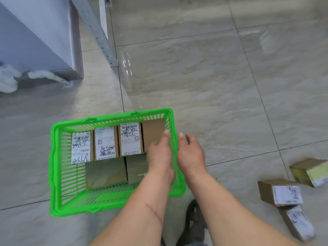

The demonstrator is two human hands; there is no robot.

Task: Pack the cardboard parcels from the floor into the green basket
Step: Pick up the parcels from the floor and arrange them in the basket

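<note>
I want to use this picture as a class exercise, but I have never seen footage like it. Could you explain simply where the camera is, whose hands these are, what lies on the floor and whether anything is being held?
There is no machine here. A person wears a wide-angle camera on the head, looking forward and down, so the two bare arms entering from the bottom are their own. On the tiled floor stands a green basket. Inside it lie six cardboard parcels: four in the far row, three with white labels up, and two plain ones nearer. The left hand rests on the rightmost far parcel with fingers fairly straight. The right hand hangs relaxed just outside the basket's right rim, holding nothing. Three more parcels lie on the floor at lower right.
</note>
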